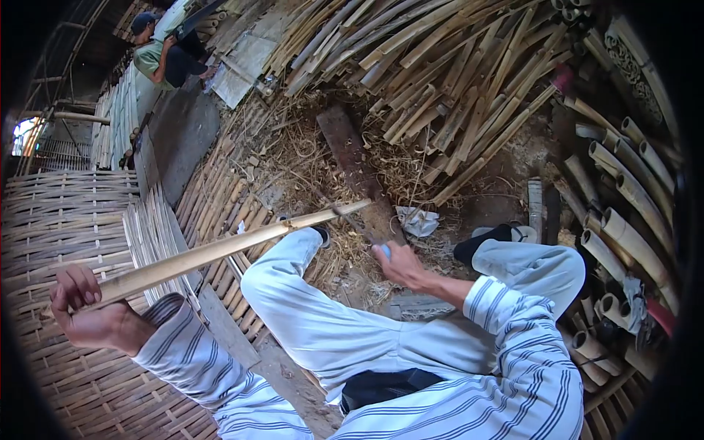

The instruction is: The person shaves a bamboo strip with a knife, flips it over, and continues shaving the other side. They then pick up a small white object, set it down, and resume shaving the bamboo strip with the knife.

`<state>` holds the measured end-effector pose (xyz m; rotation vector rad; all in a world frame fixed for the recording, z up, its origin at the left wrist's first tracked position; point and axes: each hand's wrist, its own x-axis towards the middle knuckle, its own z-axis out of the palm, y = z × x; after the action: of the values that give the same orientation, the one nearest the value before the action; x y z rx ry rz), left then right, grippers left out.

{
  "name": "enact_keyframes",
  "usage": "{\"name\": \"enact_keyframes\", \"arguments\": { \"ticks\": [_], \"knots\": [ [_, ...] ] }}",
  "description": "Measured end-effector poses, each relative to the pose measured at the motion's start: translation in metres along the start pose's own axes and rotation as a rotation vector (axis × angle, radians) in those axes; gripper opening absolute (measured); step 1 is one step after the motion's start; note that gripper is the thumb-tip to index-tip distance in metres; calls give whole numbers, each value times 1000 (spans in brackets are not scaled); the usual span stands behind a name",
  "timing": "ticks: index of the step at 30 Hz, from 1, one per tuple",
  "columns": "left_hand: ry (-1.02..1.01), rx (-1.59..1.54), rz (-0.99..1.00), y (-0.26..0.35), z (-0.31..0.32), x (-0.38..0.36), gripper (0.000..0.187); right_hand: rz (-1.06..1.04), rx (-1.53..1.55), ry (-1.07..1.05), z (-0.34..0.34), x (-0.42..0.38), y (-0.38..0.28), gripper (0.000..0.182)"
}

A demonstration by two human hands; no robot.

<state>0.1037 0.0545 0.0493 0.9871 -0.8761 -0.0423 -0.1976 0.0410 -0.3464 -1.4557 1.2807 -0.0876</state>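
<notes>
A long split bamboo strip (213, 253) slants across my lap, its near end at the left and its far tip over a dark wooden plank (352, 150). My left hand (95, 308) is closed around the strip's near end. In my right hand (400, 264) is a knife (357, 226) with a blue handle. Its dark blade meets the strip close to the far tip. My fingers wrap round the handle and hide most of it.
Split bamboo strips (440, 66) lie heaped at the top. Bamboo poles (623, 183) stack at the right. Shavings (293, 147) cover the ground, with a crumpled white bag (418, 220) among them. Woven bamboo matting (66, 242) spreads at left. Another person (165, 59) sits at upper left.
</notes>
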Motion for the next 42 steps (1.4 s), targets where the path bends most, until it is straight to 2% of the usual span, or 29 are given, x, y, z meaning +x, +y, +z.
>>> {"name": "enact_keyframes", "arguments": {
  "ticks": [1, 4, 5, 8, 10, 11, 13, 16, 17, 20, 21, 24, 25, 28, 29, 31, 32, 34, 36, 40, 42],
  "knots": [
    [-6, 17, 2, 1, 0, -2, 24, -8, 26, -18, -2, -11, -9, 56],
    [-24, 8, -3, -1, -6, 3, 22, -240, -17, -12, 1, -19, -8, 53],
    [-22, -33, -19, -1, -3, 4, 20, -242, -6, -33, 3, -15, 2, 53],
    [-53, -49, 2, -1, 5, 3, 18, 17, -99, 196, 40, 16, 65, 51],
    [10, 18, -2, 2, 13, 0, 15, 218, 0, 146, 44, 55, 119, 54],
    [22, 36, -6, 3, 14, -1, 15, 212, -21, 160, 48, 50, 122, 55],
    [80, 150, 12, 1, 25, -4, 14, 192, -78, 199, 50, 53, 127, 57],
    [-40, 68, -14, -5, 2, 9, 13, 84, -88, 200, 46, 34, 118, 54],
    [-43, 105, -25, -7, -1, 13, 13, 14, -48, 172, 41, 32, 125, 48],
    [-87, 91, -88, -11, -16, 28, 13, -20, -70, 180, 46, 29, 125, 42],
    [-53, 119, -82, -11, -14, 30, 14, -63, -35, 175, 48, 28, 120, 40],
    [-120, 138, -107, -10, -19, 35, 18, -208, -34, 158, 49, 32, 113, 39],
    [-133, 84, -127, -10, -18, 34, 17, -94, 8, 110, 58, 40, 130, 44],
    [-187, 29, -112, -8, -13, 33, 16, 258, -96, 184, 64, 60, 165, 50],
    [-168, 45, -85, -8, -9, 32, 16, 329, -85, 145, 65, 63, 164, 55],
    [-132, 107, -54, -7, -3, 29, 15, 228, -29, 143, 53, 64, 153, 53],
    [-180, 90, -85, 0, -5, 29, 15, 190, 4, 127, 54, 53, 148, 52],
    [-267, -10, -103, 1, -9, 33, 15, 53, -27, 192, 54, 60, 144, 49],
    [-226, 77, -62, 4, -9, 31, 18, -31, 1, 248, 66, 56, 149, 47],
    [-182, 42, -8, 3, 4, 12, 20, 251, -11, 268, 81, 66, 182, 51],
    [-197, 15, 1, 3, 9, 10, 21, 238, 34, 213, 76, 60, 166, 52]
  ]
}}
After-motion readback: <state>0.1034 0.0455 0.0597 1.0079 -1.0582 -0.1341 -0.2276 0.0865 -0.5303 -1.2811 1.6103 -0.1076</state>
